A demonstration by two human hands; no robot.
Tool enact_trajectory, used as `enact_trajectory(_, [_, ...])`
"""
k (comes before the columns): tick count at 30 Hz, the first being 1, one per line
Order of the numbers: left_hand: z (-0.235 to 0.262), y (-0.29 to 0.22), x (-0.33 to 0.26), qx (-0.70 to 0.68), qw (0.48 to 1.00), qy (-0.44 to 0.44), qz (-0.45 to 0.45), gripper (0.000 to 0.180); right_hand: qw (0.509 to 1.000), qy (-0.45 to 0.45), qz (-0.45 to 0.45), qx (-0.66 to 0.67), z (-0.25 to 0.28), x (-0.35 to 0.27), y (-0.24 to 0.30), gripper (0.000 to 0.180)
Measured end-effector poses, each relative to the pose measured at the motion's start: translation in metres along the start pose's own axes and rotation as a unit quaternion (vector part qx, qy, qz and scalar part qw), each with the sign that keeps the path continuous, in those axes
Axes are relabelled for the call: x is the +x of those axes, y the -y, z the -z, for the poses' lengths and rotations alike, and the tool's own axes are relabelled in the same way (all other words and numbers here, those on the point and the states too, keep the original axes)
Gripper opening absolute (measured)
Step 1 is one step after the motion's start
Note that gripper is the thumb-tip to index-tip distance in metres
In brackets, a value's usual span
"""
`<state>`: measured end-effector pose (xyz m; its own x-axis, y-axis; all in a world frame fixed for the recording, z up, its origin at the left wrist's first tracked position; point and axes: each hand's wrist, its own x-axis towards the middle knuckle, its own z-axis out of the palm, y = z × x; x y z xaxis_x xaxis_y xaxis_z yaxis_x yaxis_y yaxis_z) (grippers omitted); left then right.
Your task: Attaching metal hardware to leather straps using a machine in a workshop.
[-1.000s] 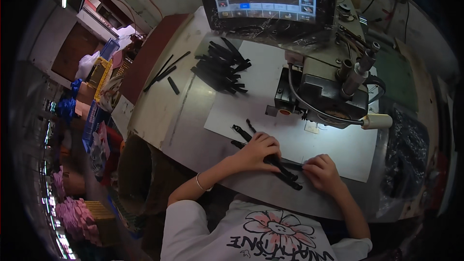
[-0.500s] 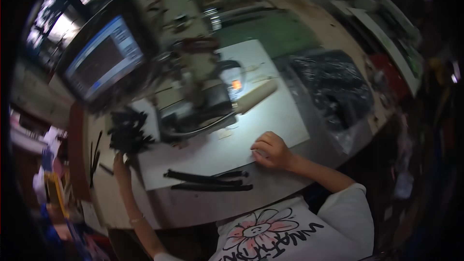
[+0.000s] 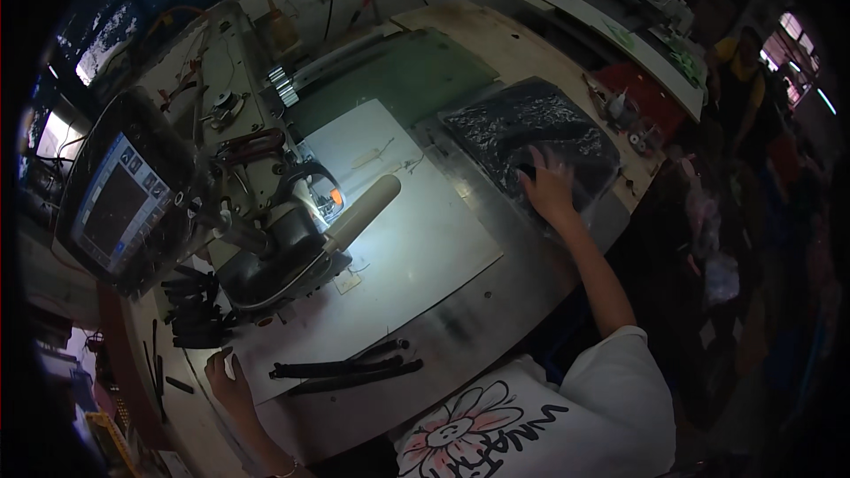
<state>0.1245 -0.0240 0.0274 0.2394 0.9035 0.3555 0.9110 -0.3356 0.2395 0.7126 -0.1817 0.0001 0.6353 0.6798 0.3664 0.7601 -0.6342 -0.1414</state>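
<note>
My right hand point(image 3: 552, 191) reaches over a clear plastic bag point(image 3: 580, 137) with black material in it, at the right of the table. Its fingers are spread, and the fingertips seem to touch the bag. At the left, my left hand point(image 3: 230, 382) rests on the tabletop by the corner of a white sheet point(image 3: 416, 252). Its fingers are slightly bent and apart, with nothing seen between them. Just beyond it lies a heap of short black strips point(image 3: 197, 308). Several longer black strips point(image 3: 345, 372) lie to the right of my left hand, near the table's front edge.
A sewing machine point(image 3: 274, 248) with a lit needle area and a pale cylindrical part point(image 3: 363, 212) stands over the sheet. Left of it is a screen point(image 3: 124, 199). A green mat point(image 3: 398, 75) lies behind. Loose thin black strips point(image 3: 158, 372) lie far left. Another person point(image 3: 739, 80) is at far right.
My right hand has left the white sheet's edge and moved right and away to the plastic bag, its fingers spreading. My left hand has come off the black heap toward me. The view has turned right.
</note>
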Motion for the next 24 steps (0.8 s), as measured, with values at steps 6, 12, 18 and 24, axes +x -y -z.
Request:
enact_trajectory(6, [-0.004,-0.016,0.005,-0.038,0.999,-0.008,0.004,0.014,0.999,-0.001,0.034,-0.037,-0.022,0.008,-0.007,0.038])
enact_trajectory(12, [0.001,-0.020,0.005,-0.067,0.997,-0.029,-0.018,0.016,0.998,-0.024,0.035,0.049,-0.012,0.015,-0.024,0.033])
enact_trajectory(18, [-0.005,0.039,0.014,0.021,0.997,-0.075,-0.014,0.022,0.997,0.035,0.058,0.032,0.025,0.005,-0.002,0.031])
enact_trajectory(24, [-0.021,0.081,0.049,0.168,0.976,0.090,-0.107,0.023,0.968,-0.015,0.194,0.161,0.006,-0.017,0.078,0.016])
